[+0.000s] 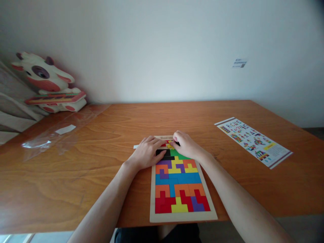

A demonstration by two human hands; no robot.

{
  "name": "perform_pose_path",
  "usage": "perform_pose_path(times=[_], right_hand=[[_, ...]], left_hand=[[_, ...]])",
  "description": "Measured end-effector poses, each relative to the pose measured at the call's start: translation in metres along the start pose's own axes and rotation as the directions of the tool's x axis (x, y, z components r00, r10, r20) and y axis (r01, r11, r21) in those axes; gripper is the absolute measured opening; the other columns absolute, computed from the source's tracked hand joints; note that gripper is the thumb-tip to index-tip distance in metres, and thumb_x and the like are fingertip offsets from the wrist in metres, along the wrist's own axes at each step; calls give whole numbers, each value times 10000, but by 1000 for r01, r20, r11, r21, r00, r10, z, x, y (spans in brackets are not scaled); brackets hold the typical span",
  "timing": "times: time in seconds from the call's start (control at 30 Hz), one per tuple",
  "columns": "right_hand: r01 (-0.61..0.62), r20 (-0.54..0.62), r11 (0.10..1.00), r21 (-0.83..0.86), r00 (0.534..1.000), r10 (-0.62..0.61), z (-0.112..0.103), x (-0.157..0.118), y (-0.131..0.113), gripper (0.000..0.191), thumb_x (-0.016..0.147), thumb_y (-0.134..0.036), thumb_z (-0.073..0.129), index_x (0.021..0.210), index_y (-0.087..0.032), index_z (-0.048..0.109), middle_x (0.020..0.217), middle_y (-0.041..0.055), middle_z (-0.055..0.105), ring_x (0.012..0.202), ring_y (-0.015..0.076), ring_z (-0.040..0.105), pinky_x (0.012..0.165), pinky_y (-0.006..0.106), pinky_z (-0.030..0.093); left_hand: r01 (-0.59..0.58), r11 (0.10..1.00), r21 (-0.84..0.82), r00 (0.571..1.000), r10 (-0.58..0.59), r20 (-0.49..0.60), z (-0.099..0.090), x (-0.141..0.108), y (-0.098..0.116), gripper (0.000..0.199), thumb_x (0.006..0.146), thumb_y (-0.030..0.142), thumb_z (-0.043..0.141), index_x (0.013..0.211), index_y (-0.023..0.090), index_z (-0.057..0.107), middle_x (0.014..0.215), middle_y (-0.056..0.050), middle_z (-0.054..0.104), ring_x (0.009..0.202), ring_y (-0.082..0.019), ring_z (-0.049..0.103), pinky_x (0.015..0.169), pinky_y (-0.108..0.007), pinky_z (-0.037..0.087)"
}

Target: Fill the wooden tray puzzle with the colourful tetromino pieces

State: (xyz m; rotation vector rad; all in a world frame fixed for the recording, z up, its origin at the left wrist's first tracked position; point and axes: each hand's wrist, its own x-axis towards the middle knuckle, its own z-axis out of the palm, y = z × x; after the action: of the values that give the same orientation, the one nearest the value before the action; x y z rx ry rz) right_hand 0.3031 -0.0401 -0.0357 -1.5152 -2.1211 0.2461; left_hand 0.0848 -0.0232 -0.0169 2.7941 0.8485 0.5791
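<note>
A wooden puzzle board (152, 202) with a pale frame lies lengthwise in front of me, its lower part filled with coloured block-shaped pieces. My left hand (146, 152) rests over its upper left edge, fingers stretched out and thumb touching a black piece (165, 153). At the upper right, my right hand (186, 145) is closed, with thumb and fingertips pinching a small yellow puzzle piece (169, 145). Something black shows between those fingers, partly hidden. Red pieces (167, 142) lie near the top, and a green piece (180, 155) sits below my right hand.
On the right of the wooden table (121, 125) lies a printed picture sheet (253, 141). Clear plastic wrapping (63, 135) lies at the left, near a cow-shaped toy keyboard (57, 84). The wall (162, 50) bounds the table's far edge.
</note>
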Motion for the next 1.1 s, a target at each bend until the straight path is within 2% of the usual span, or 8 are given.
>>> perform_pose_path(times=[0.23, 0.4, 0.57, 0.73, 0.9, 1.1], right_hand=[[-49, 41, 997, -64, 998, 52, -1, -2, 3, 194, 881, -185, 514, 757, -221, 370, 856, 41, 535, 822, 196, 496, 682, 310, 327], [-42, 42, 993, -108, 998, 47, 4, -4, -4, 157, 902, -263, 506, 794, -216, 402, 924, 61, 526, 881, 221, 495, 744, 346, 344], [-34, 35, 987, -156, 999, 39, 7, -4, -6, 92, 882, -164, 455, 815, -213, 415, 936, 64, 513, 917, 234, 493, 773, 357, 341], [-31, 79, 986, -162, 996, 44, 2, -5, -4, 121, 846, -96, 433, 822, -212, 405, 969, 76, 523, 937, 234, 485, 775, 353, 333], [-16, 113, 992, -125, 993, 30, 1, -5, -7, 157, 804, -67, 420, 801, -216, 372, 959, 68, 526, 916, 229, 475, 770, 359, 329], [52, -5, 993, 104, 999, -52, -10, 0, 4, 194, 832, -118, 443, 765, -237, 305, 851, 29, 509, 796, 186, 484, 731, 332, 375]], left_hand=[[-4, 1000, 18, 1000, 4, 21, 0, 1, -1, 278, 906, 328, 541, 1149, 218, 621, 1097, -85, 677, 1045, -262, 580, 921, -414, 468], [-23, 1000, 1, 1000, 23, 16, 2, 0, -2, 253, 905, 309, 544, 1128, 236, 639, 1118, -71, 676, 1075, -255, 571, 946, -413, 459], [-29, 1000, 8, 999, 28, 20, 2, 0, -1, 264, 911, 306, 536, 1142, 236, 643, 1134, -69, 672, 1082, -251, 568, 954, -414, 455], [-53, 999, 3, 998, 53, 20, 1, 0, -2, 252, 935, 315, 507, 1118, 246, 666, 1158, -58, 665, 1070, -238, 571, 946, -409, 460], [-76, 997, 5, 997, 76, 6, 2, 0, -3, 268, 947, 340, 495, 1128, 242, 666, 1168, -66, 654, 1073, -237, 561, 945, -420, 457], [-211, 972, -100, 977, 213, 3, 1, 1, 5, 337, 951, 373, 492, 1215, 216, 630, 1203, -81, 656, 1087, -243, 549, 976, -422, 437]])
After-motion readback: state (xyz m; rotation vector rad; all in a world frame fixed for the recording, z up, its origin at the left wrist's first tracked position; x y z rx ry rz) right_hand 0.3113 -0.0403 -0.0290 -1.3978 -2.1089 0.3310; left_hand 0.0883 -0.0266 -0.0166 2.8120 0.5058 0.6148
